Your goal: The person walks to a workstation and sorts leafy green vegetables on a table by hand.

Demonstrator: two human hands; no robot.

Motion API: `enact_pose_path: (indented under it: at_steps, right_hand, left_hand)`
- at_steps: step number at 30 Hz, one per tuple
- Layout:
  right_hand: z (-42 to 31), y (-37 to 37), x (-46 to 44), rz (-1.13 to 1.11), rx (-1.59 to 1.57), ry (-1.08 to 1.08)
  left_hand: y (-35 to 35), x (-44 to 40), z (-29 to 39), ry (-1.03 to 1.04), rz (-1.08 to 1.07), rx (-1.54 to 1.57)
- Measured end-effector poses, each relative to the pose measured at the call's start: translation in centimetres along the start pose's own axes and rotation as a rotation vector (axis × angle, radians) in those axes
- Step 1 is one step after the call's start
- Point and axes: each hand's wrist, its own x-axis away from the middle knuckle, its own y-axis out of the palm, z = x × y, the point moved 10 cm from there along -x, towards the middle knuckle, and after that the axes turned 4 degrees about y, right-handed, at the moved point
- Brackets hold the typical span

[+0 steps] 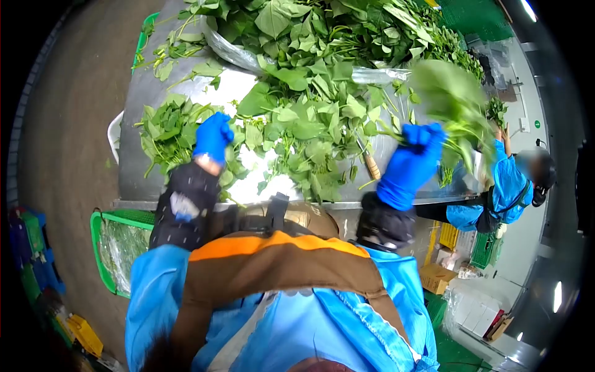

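Observation:
Blue gloves cover both hands. My right hand (414, 158), above the table's front edge on the right, is closed around the stems of a bunch of leafy greens (455, 102), whose leaves are blurred by motion. My left hand (214, 137) is over the left part of the table, its fingers curled together beside a pile of cut greens (170, 131); whatever is in them is too small to make out. Between the hands lie loose leaves and stems (304, 127). A knife with a wooden handle (370, 166) rests just left of my right hand.
A large heap of greens (322, 28) with clear plastic fills the back of the metal table (139, 177). A green crate (96, 248) stands below at the left. At the right, another person (511, 180) in blue holds greens (496, 110). A cardboard box (436, 279) is on the floor.

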Motion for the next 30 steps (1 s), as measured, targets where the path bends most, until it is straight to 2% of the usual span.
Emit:
enact_pose_path:
  at_steps: [2,4,5,6,7,8,9,10,11,12,13,14,16,17,18,19,20,23,26,28,29,30]
  right_hand:
    - [-0.8,1.9,-0.4,-0.143,0.038,0.087]
    - [2.7,4.7,1.4,-0.263,0.431,0.304]
    - [5.0,6.6,2.5,-0.432,0.557,0.312]
    - [7.7,8.3,4.0,-0.605,0.687,0.314]
    - [9.1,10.5,5.9,-0.702,0.794,0.209]
    - [15.1,8.8,7.4,-0.794,0.859,0.271]
    - [16.7,9.1,8.8,-0.747,0.935,0.482]
    - [17.4,11.3,10.0,-0.862,1.007,0.468]
    - [19.5,10.9,11.2,-0.917,0.931,0.520]
    - [20.2,10.8,11.6,-1.020,1.008,0.573]
    - [21.4,9.8,11.2,-1.163,1.136,0.632]
    - [22.1,7.9,8.6,-1.042,1.149,0.643]
    - [20.5,4.7,1.2,-0.666,1.478,0.372]
    - [19.7,3.1,-1.2,-0.530,1.722,0.268]
    - [20.1,1.2,-2.5,-0.447,1.860,0.252]
    - [21.0,-0.3,-2.8,-0.429,1.910,0.333]
    - [21.6,-0.8,-2.6,-0.435,1.940,0.314]
    - [24.1,-2.2,-2.5,-0.460,1.911,0.367]
    - [24.7,-1.6,-3.9,-0.699,1.433,0.366]
    - [19.2,-2.2,-5.2,-0.302,0.806,0.408]
    - [18.2,-1.4,-4.5,-0.393,0.771,0.478]
    - [17.5,-0.5,-4.3,-0.474,0.728,0.555]
  left_hand:
    - [3.0,2.6,4.4,0.395,0.039,-0.815]
    - [11.2,6.4,6.4,0.566,-0.102,-0.956]
    - [14.7,8.0,7.3,0.664,-0.176,-1.018]
    - [16.1,7.9,4.9,0.394,-0.384,-0.949]
    - [16.5,7.3,2.1,0.227,-0.529,-0.863]
    - [17.9,7.7,0.2,0.120,-0.670,-0.447]
    - [16.2,7.5,-2.6,-0.086,-0.667,-0.604]
    - [17.3,7.4,-2.1,0.407,-0.661,-1.280]
    - [6.7,3.7,-10.9,-0.034,-0.460,-0.669]
    - [12.6,8.2,-4.9,-0.028,-0.441,-0.547]
    - [13.7,10.5,-3.8,-0.083,-0.600,-0.631]
    - [13.7,12.4,-4.0,-0.150,-0.750,-0.718]
    - [10.9,13.6,-6.6,-0.487,-0.619,-0.404]
    - [10.6,13.5,-6.1,-0.423,-0.581,-0.375]
    - [10.6,13.2,-5.4,-0.360,-0.541,-0.341]
    - [11.1,13.1,-4.7,-0.332,-0.504,-0.300]
    - [12.2,13.2,-3.3,-0.217,-0.538,-0.349]
    - [12.1,12.5,-3.2,-0.161,-0.548,-0.365]
    - [10.7,11.5,-1.4,-0.116,-0.443,-0.338]
    - [9.8,10.9,1.3,-0.014,-0.309,-0.252]
    - [8.6,9.9,1.3,-0.037,-0.222,-0.230]
    - [8.3,9.6,2.5,0.045,-0.165,-0.289]
